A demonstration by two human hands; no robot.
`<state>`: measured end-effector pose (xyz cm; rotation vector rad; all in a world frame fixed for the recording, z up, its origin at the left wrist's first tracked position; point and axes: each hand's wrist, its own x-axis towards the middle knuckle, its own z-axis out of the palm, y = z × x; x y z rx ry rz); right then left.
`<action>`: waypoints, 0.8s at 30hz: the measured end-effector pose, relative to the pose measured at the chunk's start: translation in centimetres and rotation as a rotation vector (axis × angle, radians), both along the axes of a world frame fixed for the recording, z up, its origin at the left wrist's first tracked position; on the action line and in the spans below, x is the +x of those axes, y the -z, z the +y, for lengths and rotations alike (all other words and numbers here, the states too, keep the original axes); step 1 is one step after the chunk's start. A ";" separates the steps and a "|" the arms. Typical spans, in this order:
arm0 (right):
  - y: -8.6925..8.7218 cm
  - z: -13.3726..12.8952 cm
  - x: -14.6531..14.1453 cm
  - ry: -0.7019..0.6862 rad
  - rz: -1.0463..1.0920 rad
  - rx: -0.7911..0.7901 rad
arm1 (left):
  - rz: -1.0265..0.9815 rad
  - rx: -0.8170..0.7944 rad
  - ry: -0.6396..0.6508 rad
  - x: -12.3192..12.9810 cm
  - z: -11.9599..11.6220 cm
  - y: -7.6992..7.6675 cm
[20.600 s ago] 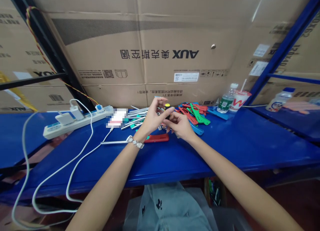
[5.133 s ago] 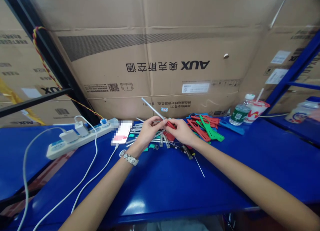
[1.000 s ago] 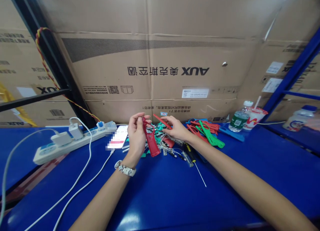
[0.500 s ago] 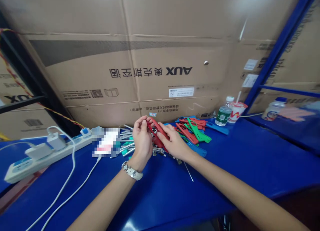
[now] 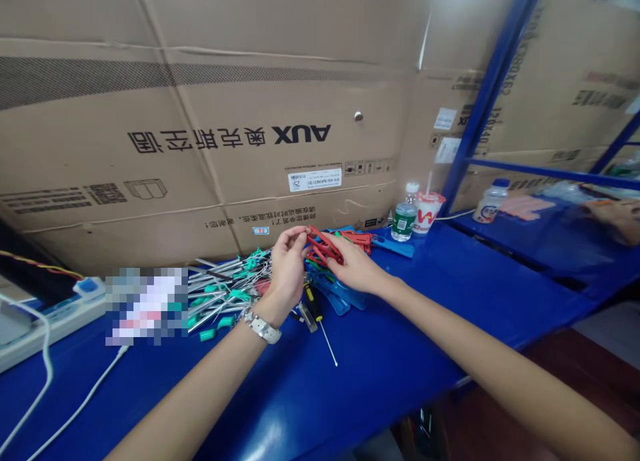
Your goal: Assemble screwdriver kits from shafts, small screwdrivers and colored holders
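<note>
My left hand [image 5: 289,266] is closed, its thumb and fingertips pinched at the upper end of a long, narrow red plastic part [image 5: 324,245]. My right hand [image 5: 354,264] wraps the same part from the other side, thumb below and fingers above. The part looks split lengthwise or slotted; its inside is hidden by the fingers. Just below the hands lie a screwdriver [image 5: 326,341] with a yellow and black handle and a small flat metal-looking tool [image 5: 307,317]. Behind my right hand is a pile of similar red, green and blue plastic parts [image 5: 340,298].
Left of my hands lie several metal rods with green ends and thin wires [image 5: 225,291]. A phone-like blurred patch [image 5: 147,306] and a power strip [image 5: 50,324] are farther left. A water bottle [image 5: 403,218] and a paper cup [image 5: 427,214] stand at the back, before cardboard [image 5: 200,181].
My view has swung to the right. The red part has turned in my hands, so its metal insides no longer show. More of the screwdriver and the rods has come into sight.
</note>
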<state>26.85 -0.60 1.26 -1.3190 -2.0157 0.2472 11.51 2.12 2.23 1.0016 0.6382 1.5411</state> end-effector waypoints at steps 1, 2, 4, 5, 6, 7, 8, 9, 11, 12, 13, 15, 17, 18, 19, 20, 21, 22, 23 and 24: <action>-0.3 0.6 0.7 0.050 -0.068 -0.022 | 0.090 0.001 -0.010 -0.3 0.3 0.0; -0.6 1.1 1.2 0.096 -0.142 -0.053 | 0.173 -0.004 -0.024 -0.7 0.6 0.0; -1.1 2.3 2.0 0.172 -0.306 -0.115 | 0.297 -0.024 -0.064 -1.8 1.0 0.3; -1.3 2.8 2.2 0.197 -0.389 -0.134 | 0.340 -0.021 -0.080 -2.4 1.1 0.5; -1.4 3.3 2.3 0.215 -0.461 -0.142 | 0.378 -0.006 -0.093 -3.0 1.1 0.8; -1.5 3.8 2.3 0.229 -0.521 -0.143 | 0.419 0.022 -0.099 -3.6 1.0 1.1; -1.5 4.2 2.3 0.236 -0.565 -0.143 | 0.467 0.059 -0.100 -4.3 0.9 1.3; -1.4 4.7 2.3 0.241 -0.591 -0.147 | 0.521 0.104 -0.104 -5.0 0.7 1.6; -1.2 5.4 2.4 0.243 -0.605 -0.176 | 0.630 0.215 -0.151 -6.4 0.1 1.9; -1.1 5.6 2.4 0.242 -0.596 -0.192 | 0.682 0.276 -0.181 -7.2 -0.2 2.0; -1.0 5.8 2.5 0.241 -0.582 -0.201 | 0.730 0.334 -0.211 -8.0 -0.5 2.1; -1.0 6.1 2.3 0.248 -0.533 -0.179 | 0.824 0.418 -0.236 -9.6 -1.2 2.2; -1.1 6.2 1.7 0.225 -0.484 -0.124 | 0.902 0.475 -0.239 -11.0 -1.7 2.5; -1.3 6.4 1.1 0.192 -0.470 -0.097 | 0.931 0.504 -0.244 -11.6 -1.9 2.6; -1.4 6.6 0.3 0.147 -0.469 -0.079 | 0.957 0.535 -0.246 -12.1 -2.0 2.8; -1.5 6.9 -0.6 0.095 -0.480 -0.071 | 0.983 0.565 -0.242 -12.4 -2.2 3.0; -1.6 7.4 -1.5 0.047 -0.504 -0.074 | 1.007 0.591 -0.232 -12.7 -2.3 3.1; -1.6 7.9 -2.5 0.004 -0.540 -0.097 | 1.030 0.612 -0.216 -12.9 -2.4 3.3; -1.6 8.5 -3.6 -0.027 -0.581 -0.115 | 1.052 0.628 -0.197 -13.0 -2.5 3.4; -1.6 9.2 -4.5 -0.051 -0.631 -0.131 | 1.071 0.641 -0.182 -13.1 -2.6 3.5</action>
